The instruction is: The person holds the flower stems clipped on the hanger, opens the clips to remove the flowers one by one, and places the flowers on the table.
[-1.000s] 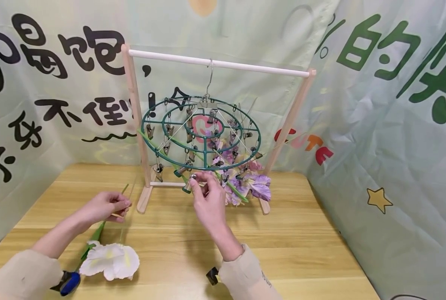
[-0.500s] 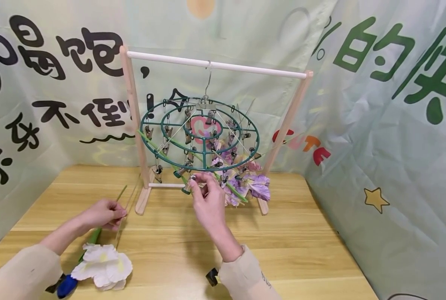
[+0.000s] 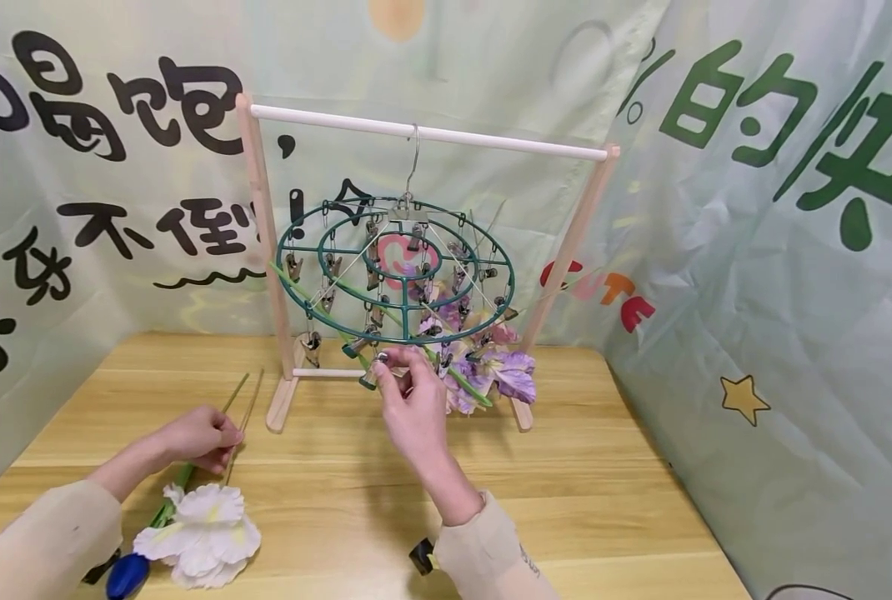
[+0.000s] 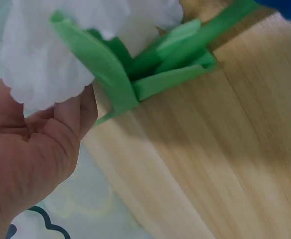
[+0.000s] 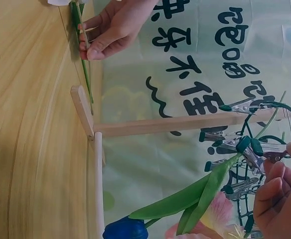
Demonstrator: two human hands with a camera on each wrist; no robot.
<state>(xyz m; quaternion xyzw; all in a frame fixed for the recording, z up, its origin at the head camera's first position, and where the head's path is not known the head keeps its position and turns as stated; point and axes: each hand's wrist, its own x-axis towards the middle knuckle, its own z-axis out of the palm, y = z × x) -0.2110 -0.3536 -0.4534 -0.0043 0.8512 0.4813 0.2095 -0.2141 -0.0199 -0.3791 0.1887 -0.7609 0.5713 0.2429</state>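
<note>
My left hand (image 3: 224, 442) grips the green stem (image 3: 234, 395) of a white fabric flower (image 3: 198, 533), whose bloom lies on the wooden table near my sleeve. The left wrist view shows the white petals (image 4: 61, 45) and green leaves (image 4: 155, 69) close to my palm. My right hand (image 3: 389, 371) pinches a metal clip (image 3: 380, 362) hanging from the front rim of a round green clip hanger (image 3: 397, 267). In the right wrist view, that clip (image 5: 255, 152) sits just above my curled fingers (image 5: 280, 199). Purple flowers (image 3: 498, 371) hang clipped at the hanger's right.
The hanger hooks over the white bar of a wooden rack (image 3: 423, 132) standing at the table's (image 3: 603, 500) back. The rack's foot (image 3: 279, 404) lies between my hands. Printed fabric walls close in behind and on the right.
My left hand has drawn down and left towards me, pulling the white flower along the table. My right hand has stayed on the clip.
</note>
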